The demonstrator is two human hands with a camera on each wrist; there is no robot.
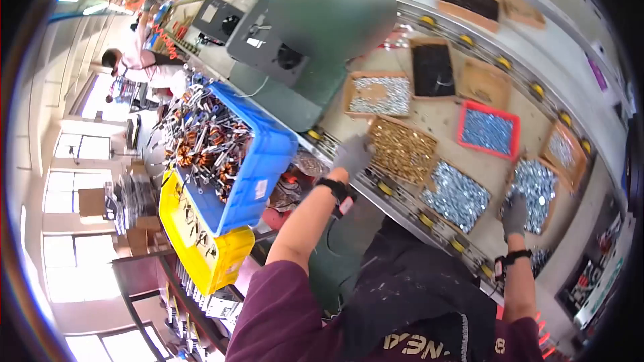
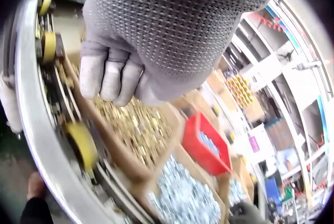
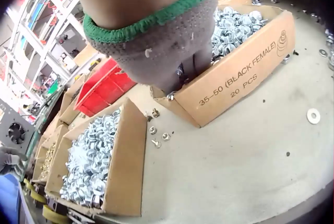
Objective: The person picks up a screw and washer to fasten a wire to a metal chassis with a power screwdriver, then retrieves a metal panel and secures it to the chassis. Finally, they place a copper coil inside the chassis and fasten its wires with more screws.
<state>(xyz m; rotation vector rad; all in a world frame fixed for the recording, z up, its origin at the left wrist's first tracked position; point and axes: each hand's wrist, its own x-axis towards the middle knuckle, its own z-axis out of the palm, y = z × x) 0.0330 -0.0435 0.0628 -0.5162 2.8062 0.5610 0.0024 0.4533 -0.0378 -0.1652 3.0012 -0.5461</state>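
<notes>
My left hand (image 1: 354, 154), in a grey glove, is at the near corner of a carton of small brass-coloured pieces (image 1: 402, 150). In the left wrist view its fingers (image 2: 110, 80) are curled over those pieces, and the inside of the palm is hidden. At the right, my gloved right hand (image 1: 515, 216) reaches into a carton of silver washer-headed screws (image 1: 534, 191). The right wrist view shows its fingers (image 3: 169, 75) down inside the carton wall (image 3: 235, 85), with small metal parts beside them; I cannot tell whether they grip any.
Between the hands stands another carton of silver screws (image 1: 456, 196). Behind are a red tray (image 1: 488, 129) and a carton of silver parts (image 1: 380, 96). A roller rail (image 1: 422, 218) lines the near edge. Blue (image 1: 265, 161) and yellow bins (image 1: 208, 248) stand at left. Loose screws (image 3: 156, 143) lie on the table.
</notes>
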